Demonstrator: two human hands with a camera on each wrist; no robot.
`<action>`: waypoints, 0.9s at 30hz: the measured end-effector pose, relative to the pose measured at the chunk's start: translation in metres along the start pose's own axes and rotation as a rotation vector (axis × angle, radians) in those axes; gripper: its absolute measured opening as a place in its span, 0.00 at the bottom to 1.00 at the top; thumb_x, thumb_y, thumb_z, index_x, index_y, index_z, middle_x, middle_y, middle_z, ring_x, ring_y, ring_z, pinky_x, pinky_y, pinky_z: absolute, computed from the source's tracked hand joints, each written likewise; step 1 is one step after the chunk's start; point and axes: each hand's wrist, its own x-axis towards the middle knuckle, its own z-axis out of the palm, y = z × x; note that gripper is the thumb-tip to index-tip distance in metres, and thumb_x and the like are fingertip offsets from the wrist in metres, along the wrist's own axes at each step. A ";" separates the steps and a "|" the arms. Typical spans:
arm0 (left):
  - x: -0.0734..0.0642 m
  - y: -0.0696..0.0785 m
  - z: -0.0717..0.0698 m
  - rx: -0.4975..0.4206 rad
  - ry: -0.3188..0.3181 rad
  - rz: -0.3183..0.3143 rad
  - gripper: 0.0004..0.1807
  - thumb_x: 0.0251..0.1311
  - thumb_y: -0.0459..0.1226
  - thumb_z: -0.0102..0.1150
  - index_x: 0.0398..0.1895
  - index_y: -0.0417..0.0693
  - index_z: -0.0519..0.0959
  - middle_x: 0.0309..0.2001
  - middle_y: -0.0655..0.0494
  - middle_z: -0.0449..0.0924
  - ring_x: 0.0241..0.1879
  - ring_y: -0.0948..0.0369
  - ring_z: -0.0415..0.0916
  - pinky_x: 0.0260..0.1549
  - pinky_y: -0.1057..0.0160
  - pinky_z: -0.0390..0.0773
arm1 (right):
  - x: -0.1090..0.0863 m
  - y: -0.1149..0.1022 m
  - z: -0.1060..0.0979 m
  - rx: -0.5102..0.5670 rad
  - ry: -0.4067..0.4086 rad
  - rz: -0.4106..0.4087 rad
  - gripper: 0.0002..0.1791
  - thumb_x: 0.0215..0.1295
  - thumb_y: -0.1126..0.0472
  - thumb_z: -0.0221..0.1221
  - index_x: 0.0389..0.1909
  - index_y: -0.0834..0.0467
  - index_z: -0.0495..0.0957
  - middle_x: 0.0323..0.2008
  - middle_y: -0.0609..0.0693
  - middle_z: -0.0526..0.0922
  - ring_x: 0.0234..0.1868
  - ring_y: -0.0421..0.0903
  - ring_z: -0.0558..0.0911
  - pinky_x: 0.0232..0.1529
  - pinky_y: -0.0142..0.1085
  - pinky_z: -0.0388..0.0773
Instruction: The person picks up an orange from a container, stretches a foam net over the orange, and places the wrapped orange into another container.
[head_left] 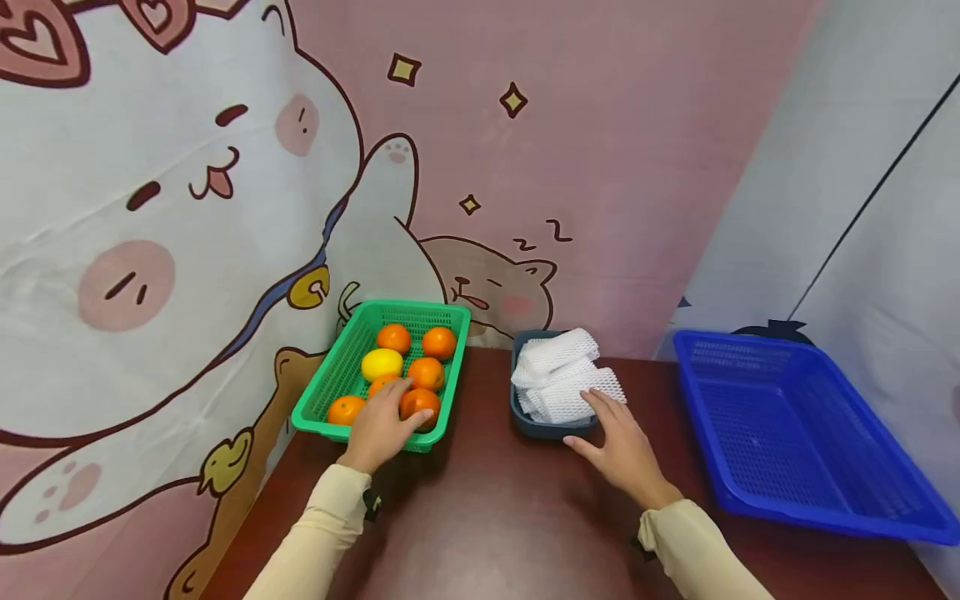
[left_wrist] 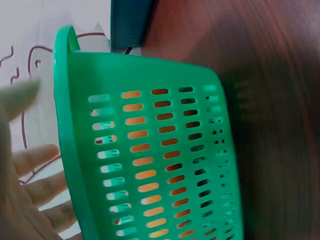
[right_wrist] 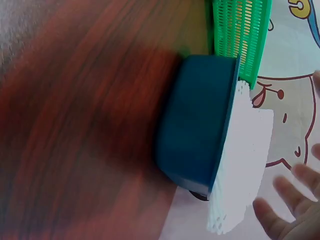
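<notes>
My left hand [head_left: 382, 429] hovers with spread fingers over the near side of a green basket [head_left: 306, 408]. Inside the basket lie several oranges [head_left: 438, 342] and one yellow fruit [head_left: 382, 365], which looks like a lemon; the hand partly hides the nearer oranges. In the left wrist view the fingers [left_wrist: 42, 190] show beyond the basket's rim, gripping nothing. My right hand [head_left: 621, 448] is by the right side of a small dark blue bin [right_wrist: 197, 120], its fingertips at the white foam net sleeves [head_left: 558, 375] heaped in it. The fingers are relaxed and hold nothing.
A large blue basket [head_left: 780, 433] stands at the right of the dark red-brown table [head_left: 510, 525]. Behind the table hangs a pink and white cartoon-print cloth [head_left: 600, 167], close behind the green basket and the bin.
</notes>
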 end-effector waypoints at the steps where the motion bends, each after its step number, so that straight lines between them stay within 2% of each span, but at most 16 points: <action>1: -0.001 -0.001 -0.001 -0.016 0.002 -0.021 0.35 0.59 0.55 0.63 0.65 0.47 0.72 0.61 0.46 0.73 0.57 0.46 0.72 0.51 0.42 0.73 | -0.001 0.000 0.000 0.013 0.006 -0.005 0.43 0.54 0.42 0.69 0.67 0.57 0.68 0.64 0.59 0.70 0.63 0.59 0.68 0.59 0.60 0.64; 6: 0.002 -0.005 -0.001 -0.060 -0.045 -0.124 0.30 0.58 0.48 0.67 0.61 0.43 0.76 0.56 0.47 0.78 0.51 0.48 0.77 0.47 0.45 0.76 | -0.009 -0.003 0.004 0.048 0.037 -0.036 0.35 0.55 0.49 0.71 0.62 0.57 0.74 0.53 0.57 0.80 0.52 0.53 0.79 0.49 0.54 0.74; 11: 0.014 -0.002 0.002 -0.021 -0.129 -0.187 0.30 0.57 0.45 0.68 0.62 0.43 0.75 0.56 0.46 0.78 0.49 0.47 0.77 0.44 0.45 0.76 | -0.018 -0.008 0.010 0.082 0.052 -0.094 0.32 0.54 0.54 0.72 0.60 0.56 0.76 0.51 0.52 0.81 0.44 0.47 0.83 0.43 0.50 0.78; 17: 0.033 0.005 0.011 0.005 -0.210 -0.207 0.32 0.56 0.43 0.66 0.64 0.43 0.72 0.55 0.47 0.78 0.48 0.48 0.76 0.43 0.45 0.76 | -0.028 -0.010 0.012 0.098 0.042 -0.080 0.32 0.51 0.54 0.73 0.59 0.55 0.77 0.50 0.50 0.82 0.44 0.46 0.83 0.43 0.48 0.78; 22: 0.042 0.008 0.016 0.052 -0.240 -0.214 0.31 0.55 0.42 0.66 0.64 0.45 0.72 0.51 0.47 0.79 0.44 0.48 0.77 0.39 0.45 0.77 | -0.036 -0.009 0.009 0.097 0.033 -0.062 0.32 0.51 0.54 0.73 0.59 0.56 0.77 0.47 0.49 0.82 0.44 0.46 0.82 0.44 0.48 0.78; 25: 0.042 0.007 0.020 0.078 -0.238 -0.218 0.31 0.54 0.40 0.67 0.63 0.46 0.73 0.49 0.46 0.79 0.42 0.48 0.77 0.38 0.45 0.77 | -0.040 -0.003 0.002 0.058 0.070 -0.064 0.32 0.50 0.55 0.73 0.58 0.56 0.77 0.49 0.51 0.81 0.48 0.48 0.80 0.47 0.49 0.76; 27: 0.042 0.005 0.023 0.095 -0.237 -0.223 0.32 0.53 0.41 0.68 0.63 0.46 0.73 0.49 0.45 0.79 0.42 0.47 0.77 0.37 0.45 0.77 | -0.044 0.004 -0.007 0.007 0.125 -0.078 0.32 0.49 0.56 0.73 0.58 0.58 0.77 0.50 0.54 0.81 0.51 0.52 0.78 0.49 0.51 0.73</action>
